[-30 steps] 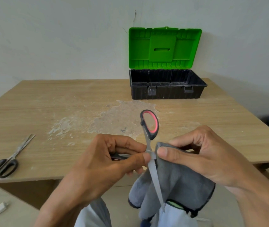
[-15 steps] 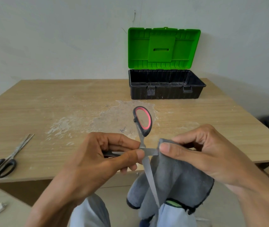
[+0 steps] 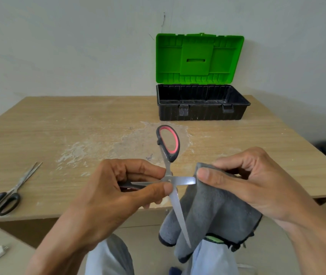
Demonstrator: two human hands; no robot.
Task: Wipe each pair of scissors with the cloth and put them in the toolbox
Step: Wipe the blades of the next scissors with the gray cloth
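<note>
Held splayed open in mid-air over the near edge of the counter [image 3: 78,126]: red-trimmed scissors [image 3: 169,180], pinched at the pivot and lower handle by the left hand [image 3: 116,197], one blade pointing down, the other running level into the grey cloth [image 3: 213,211]. Folded over that blade's tip and pinched there by the right hand [image 3: 249,181], rest hanging limp below. Judged stiff, light and slick along the steel, sharp at edge and point; best taken by the plastic handles or flat at the pivot, wiped from the spine side. Well apart at the counter's far side: open toolbox [image 3: 202,113], green lid up; at far left, black-handled scissors [image 3: 7,195] lying closed.
</note>
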